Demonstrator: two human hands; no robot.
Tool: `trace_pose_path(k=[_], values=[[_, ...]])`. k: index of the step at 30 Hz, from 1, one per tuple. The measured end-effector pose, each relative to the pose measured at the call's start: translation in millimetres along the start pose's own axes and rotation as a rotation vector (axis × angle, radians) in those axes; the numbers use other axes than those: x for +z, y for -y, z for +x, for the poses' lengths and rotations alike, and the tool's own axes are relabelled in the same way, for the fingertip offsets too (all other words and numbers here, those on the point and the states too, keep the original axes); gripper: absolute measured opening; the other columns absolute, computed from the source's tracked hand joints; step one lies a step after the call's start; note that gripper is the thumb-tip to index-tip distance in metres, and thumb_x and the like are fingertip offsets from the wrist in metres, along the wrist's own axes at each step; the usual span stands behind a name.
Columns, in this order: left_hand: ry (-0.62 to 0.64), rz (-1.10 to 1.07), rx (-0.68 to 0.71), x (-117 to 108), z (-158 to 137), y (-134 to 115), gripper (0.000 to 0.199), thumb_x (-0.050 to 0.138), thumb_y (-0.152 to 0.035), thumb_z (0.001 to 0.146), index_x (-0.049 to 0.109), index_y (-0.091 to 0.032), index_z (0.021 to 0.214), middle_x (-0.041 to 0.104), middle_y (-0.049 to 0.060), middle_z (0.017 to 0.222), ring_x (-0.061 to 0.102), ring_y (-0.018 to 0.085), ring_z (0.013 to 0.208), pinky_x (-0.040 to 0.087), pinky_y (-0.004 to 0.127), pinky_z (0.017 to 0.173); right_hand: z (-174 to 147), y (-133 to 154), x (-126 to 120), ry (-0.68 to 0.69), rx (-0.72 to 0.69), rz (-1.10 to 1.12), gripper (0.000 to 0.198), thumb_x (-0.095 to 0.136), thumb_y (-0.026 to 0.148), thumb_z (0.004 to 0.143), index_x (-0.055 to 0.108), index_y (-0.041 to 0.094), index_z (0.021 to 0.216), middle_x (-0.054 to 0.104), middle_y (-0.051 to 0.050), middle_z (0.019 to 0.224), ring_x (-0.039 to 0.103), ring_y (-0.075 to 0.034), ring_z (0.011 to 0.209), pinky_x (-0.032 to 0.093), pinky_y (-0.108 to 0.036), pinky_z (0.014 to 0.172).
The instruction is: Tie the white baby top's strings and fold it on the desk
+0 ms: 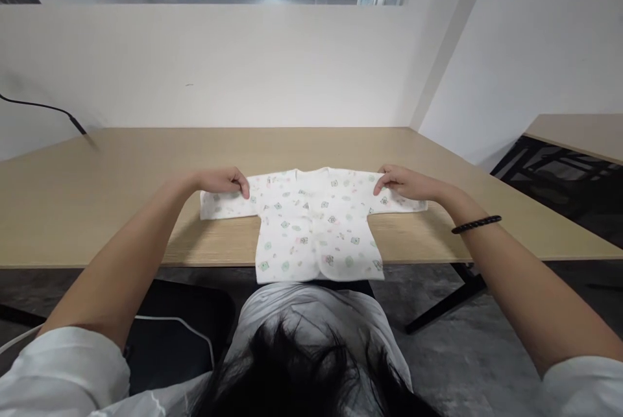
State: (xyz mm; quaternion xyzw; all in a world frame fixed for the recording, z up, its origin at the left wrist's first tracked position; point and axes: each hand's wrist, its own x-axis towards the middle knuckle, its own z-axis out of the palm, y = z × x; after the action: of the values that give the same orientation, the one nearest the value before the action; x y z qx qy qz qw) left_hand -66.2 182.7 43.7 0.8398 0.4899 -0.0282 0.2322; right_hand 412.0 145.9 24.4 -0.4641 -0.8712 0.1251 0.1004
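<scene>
A small white baby shirt [316,226] with a green and pink animal print lies spread on the table, front up and both sleeves stretched out sideways. Its hem hangs slightly past the table's near edge. My left hand [224,181] is closed on the upper edge of the sleeve at the left, thumb on top. On the other side, my right hand [400,181] pinches the opposite sleeve near the shoulder, its thumb and forefinger on the cloth. Parts of both sleeves are hidden under my hands.
The light wooden table [146,151] meets a white wall [233,67] at the back. A black cable [48,107] comes in at the left. Below the near edge are a black chair [180,320] and a dark table leg [445,303]. Another table [579,131] stands at the right.
</scene>
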Motion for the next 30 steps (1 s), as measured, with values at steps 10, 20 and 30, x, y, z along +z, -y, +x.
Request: trace_pose_path(k=[10, 20, 30], values=[[-0.902, 0.448, 0.039, -19.2, -44.7, -34.8, 0.047, 0.028, -0.011, 0.093, 0.073, -0.015, 0.105, 0.068, 0.005, 0.123, 0.054, 0.021, 0.114, 0.038, 0.040, 0.108, -11.5, 36.7, -34.3, -0.610, -0.091, -0.254, 0.037, 0.040, 0.022, 0.096, 0.072, 0.029, 0.115, 0.061, -0.010, 0.115, 0.051, -0.032, 0.121, 0.034, -0.056, 0.105], [-0.043, -0.015, 0.022, 73.9, -112.8, -51.3, 0.036, 0.053, -0.057, 0.089, 0.072, -0.031, 0.105, 0.069, 0.002, 0.127, 0.063, 0.028, 0.114, 0.050, 0.034, 0.095, -108.5, 59.7, 42.5, -0.081, 0.022, 0.145, 0.029, 0.054, 0.045, 0.095, 0.075, 0.027, 0.086, 0.072, -0.006, 0.114, 0.065, -0.030, 0.107, 0.052, -0.046, 0.094], [-0.234, 0.091, -0.145, 114.3, -57.9, -61.9, 0.069, 0.022, -0.067, 0.098, 0.030, -0.033, 0.158, 0.022, 0.006, 0.167, 0.012, 0.036, 0.154, 0.020, 0.059, 0.120, -53.0, 61.5, 76.1, -0.260, 0.228, 0.010, 0.063, 0.039, 0.065, 0.097, 0.054, 0.025, 0.144, 0.048, -0.011, 0.153, 0.038, -0.034, 0.145, 0.033, -0.054, 0.118]])
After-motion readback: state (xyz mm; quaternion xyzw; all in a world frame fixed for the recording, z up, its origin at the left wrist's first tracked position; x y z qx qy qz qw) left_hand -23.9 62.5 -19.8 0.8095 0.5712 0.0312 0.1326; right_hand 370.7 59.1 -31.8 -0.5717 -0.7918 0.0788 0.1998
